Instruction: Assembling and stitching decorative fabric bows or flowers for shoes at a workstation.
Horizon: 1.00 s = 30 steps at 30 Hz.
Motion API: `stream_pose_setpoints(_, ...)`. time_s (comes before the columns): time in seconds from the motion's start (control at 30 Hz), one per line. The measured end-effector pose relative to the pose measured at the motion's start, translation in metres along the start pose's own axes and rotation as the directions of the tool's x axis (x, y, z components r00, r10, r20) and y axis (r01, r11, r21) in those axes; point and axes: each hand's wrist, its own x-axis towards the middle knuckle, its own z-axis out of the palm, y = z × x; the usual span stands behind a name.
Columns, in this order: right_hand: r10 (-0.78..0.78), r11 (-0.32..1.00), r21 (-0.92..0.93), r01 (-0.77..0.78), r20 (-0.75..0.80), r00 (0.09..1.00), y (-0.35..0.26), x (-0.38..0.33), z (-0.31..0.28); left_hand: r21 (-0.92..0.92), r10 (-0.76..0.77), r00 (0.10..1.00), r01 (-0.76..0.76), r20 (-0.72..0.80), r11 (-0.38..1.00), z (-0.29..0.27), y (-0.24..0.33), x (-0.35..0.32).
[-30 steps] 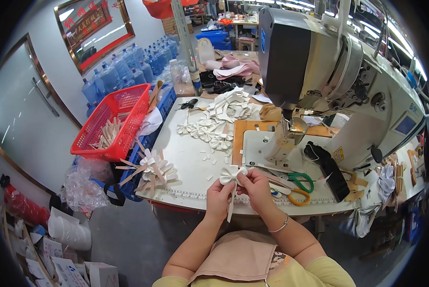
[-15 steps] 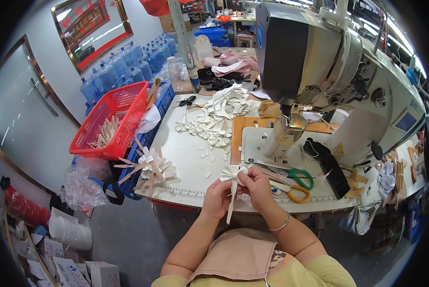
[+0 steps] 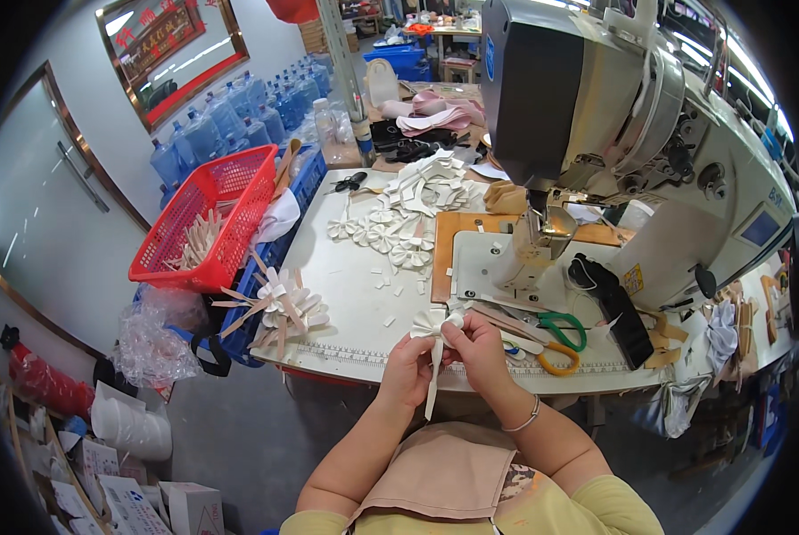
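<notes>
Centrally, at near edge of white worktable: white fabric bow pinched between both hands. Left hand clenched on bow's underside and tail; right hand gripping its right loop with fingertips. Bow loops fanned upward, away from body; long tail strip hanging straight down toward lap, long axis near vertical. Just right: green-handled scissors, yellow-handled scissors, sewing machine. Farther back: pile of finished white bows. Left: red basket.

The white bow's lower folds sit hidden behind the fingers — the sewing machine's top is cut off.
</notes>
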Motion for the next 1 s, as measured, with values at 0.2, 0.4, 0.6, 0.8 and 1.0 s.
stream_pose_setpoints(0.2,0.079,0.996,0.046,-0.081,0.037,0.996,-0.003,0.002,-0.004,-0.025,0.001,1.000,0.000,0.003,1.000,-0.003,-0.004,0.000)
stream_pose_setpoints(0.4,0.090,0.994,0.053,-0.093,0.066,0.994,-0.003,0.004,-0.006,0.093,0.054,0.998,-0.058,0.042,0.994,-0.009,-0.003,-0.002)
stream_pose_setpoints(0.6,0.036,0.993,-0.112,-0.025,0.100,0.994,-0.005,0.002,-0.006,0.212,0.283,0.959,-0.271,-0.023,0.939,-0.017,0.004,0.006)
stream_pose_setpoints(0.8,-0.045,0.974,-0.218,0.057,0.057,0.997,-0.005,0.001,-0.001,0.204,0.420,0.907,-0.410,-0.008,0.889,-0.013,-0.009,0.005)
stream_pose_setpoints(1.0,-0.240,0.965,-0.113,0.238,-0.010,0.971,0.003,0.003,0.001,0.005,0.410,0.910,-0.410,-0.065,0.912,-0.006,-0.016,0.006)
